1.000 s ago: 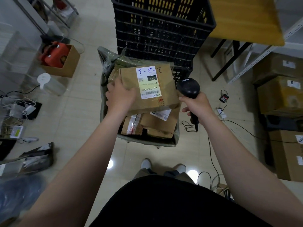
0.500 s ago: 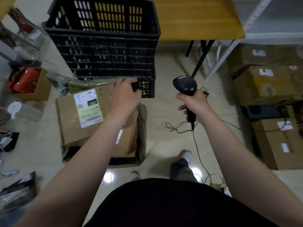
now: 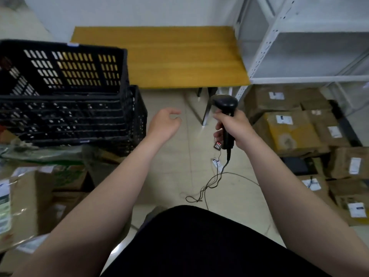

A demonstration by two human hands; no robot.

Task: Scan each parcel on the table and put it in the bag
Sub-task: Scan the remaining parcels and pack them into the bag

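My right hand [image 3: 233, 126] grips the handle of a black barcode scanner [image 3: 225, 105], whose cable trails down to the floor. My left hand [image 3: 165, 122] hangs in the air over the floor with loosely curled fingers and holds nothing. The cardboard parcel with a white label [image 3: 22, 204] lies at the far left on other parcels in the green bag [image 3: 46, 154]. The yellow wooden table [image 3: 175, 58] stands ahead; its visible top shows no parcels.
A stack of black plastic crates [image 3: 65, 108] stands on the left beside the table. A white metal shelf [image 3: 311, 47] rises at the right, with several labelled cardboard boxes [image 3: 289, 132] piled on the floor below it. A small device with red lights [image 3: 218, 145] lies on the tiles.
My left hand has let go of the labelled parcel, which stays in the bag, and swung right into the air. The view has turned right toward the table. The scanner stays in my right hand.
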